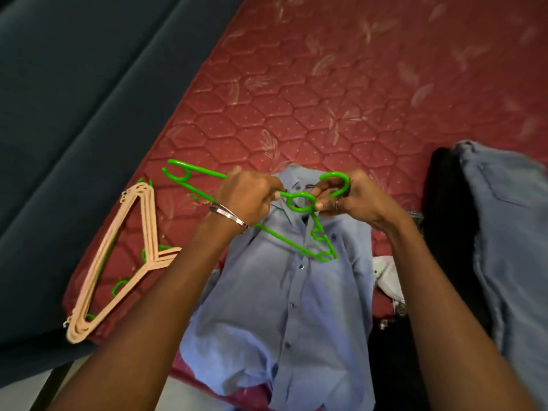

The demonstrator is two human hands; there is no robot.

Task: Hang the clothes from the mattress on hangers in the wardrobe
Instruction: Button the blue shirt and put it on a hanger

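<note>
- The bright green plastic hanger (298,203) is held in the air over the collar end of the light blue button-up shirt (284,292), which lies flat and face up on the red quilted mattress (296,84).
- The left hand (247,197), silver bangle at the wrist, grips the hanger's shoulder arm just left of the neck loop, fingers curled round the rod.
- The right hand (350,194) pinches the hook and loop from the shirt's right side.
- The hanger's long axis runs slantwise across the collar, one tip beyond the shirt's left edge, the other over its chest; the shirt's axis runs from collar toward the person.
- Judged from this, the next move needs the hanger turned crosswise to the shirt; both hands are equally near the collar.
- A stack of peach plastic hangers (118,262) lies left of the shirt, blue jeans (510,232) to its right.
</note>
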